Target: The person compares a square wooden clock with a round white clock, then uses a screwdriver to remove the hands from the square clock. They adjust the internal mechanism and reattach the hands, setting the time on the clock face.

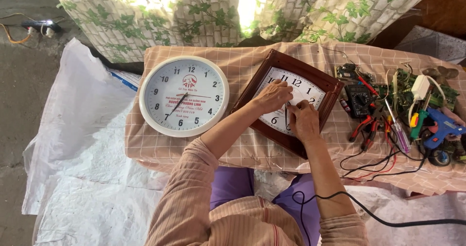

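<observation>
a low worktop [194,149] under a pink checked cloth carries two clocks. the square clock [286,102], in a dark brown wooden frame, lies turned like a diamond near the middle of the worktop, its upper corner toward the far edge and its lower corner close to the near edge. both hands rest on its white face. the left hand [273,95] sits on the upper left of the dial with its grip curled, fingertips pressed together down on the face near the centre. the right hand [304,121] lies over the lower part of the dial, its grip pinching a thin dark clock hand [286,114] between thumb and forefinger.

a round white clock [184,96] lies flat near the left edge, well apart from the square one.

toward the right edge is a crowd of tools: a black multimeter [358,99], red-handled pliers [365,127], a screwdriver [399,132] with a clear handle, a blue glue gun [441,129] and circuit boards [412,83] near the far right corner. a black cable [388,221] trails off the near edge across the person's right sleeve.
</observation>
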